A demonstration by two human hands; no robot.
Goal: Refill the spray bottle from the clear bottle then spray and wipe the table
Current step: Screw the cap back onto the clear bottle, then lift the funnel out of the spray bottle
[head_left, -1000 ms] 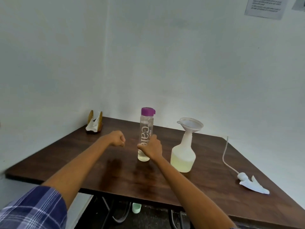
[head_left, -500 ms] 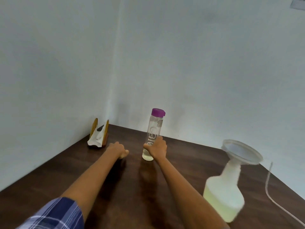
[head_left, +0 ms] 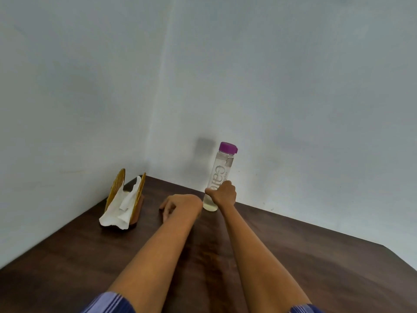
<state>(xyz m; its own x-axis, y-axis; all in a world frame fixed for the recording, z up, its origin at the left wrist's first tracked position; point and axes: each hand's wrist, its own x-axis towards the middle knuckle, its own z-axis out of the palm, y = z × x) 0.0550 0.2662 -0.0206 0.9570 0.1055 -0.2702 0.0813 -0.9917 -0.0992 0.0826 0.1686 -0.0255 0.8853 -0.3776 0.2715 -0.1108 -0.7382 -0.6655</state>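
spray bottle gone from view; right hand (head_left: 222, 194) still gripping clear bottle (head_left: 220, 177)

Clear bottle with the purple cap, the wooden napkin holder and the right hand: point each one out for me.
Clear bottle with the purple cap (head_left: 220, 175): head view, on the printed lettering of the body.
Wooden napkin holder (head_left: 115, 188): head view, on its left wooden panel.
Right hand (head_left: 223, 194): head view, on the back of the hand gripping the bottle.

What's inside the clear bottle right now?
The clear bottle holds only a shallow pale layer at the bottom, with its purple cap on. The right hand gripping it covers part of the lower wall.
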